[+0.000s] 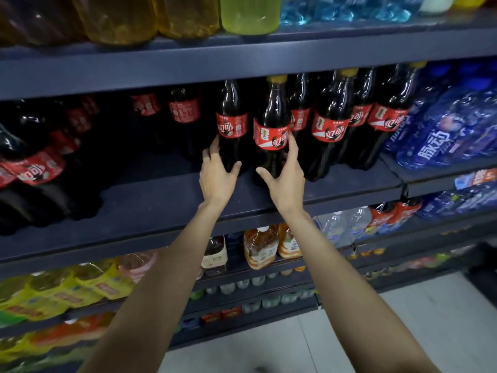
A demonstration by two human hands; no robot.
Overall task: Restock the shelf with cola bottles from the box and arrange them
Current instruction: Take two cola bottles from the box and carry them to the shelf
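Hands each grip a cola-filled bottle: left hand (216,175) one bottle (231,125), right hand (285,181) another (272,130).

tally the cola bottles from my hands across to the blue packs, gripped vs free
Gripped cola bottles, one each in the left hand and right hand: 2
Free cola bottles in view: 4
Total: 6

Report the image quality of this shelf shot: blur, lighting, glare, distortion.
Head view: sharpest at the centre, where the left hand and right hand grip cola bottles; glare streaks on the bottle necks; the shelf recess at left is dark; edges blur, notably the yellow bottles and blue packs; wide-angle bending of the shelf lines.
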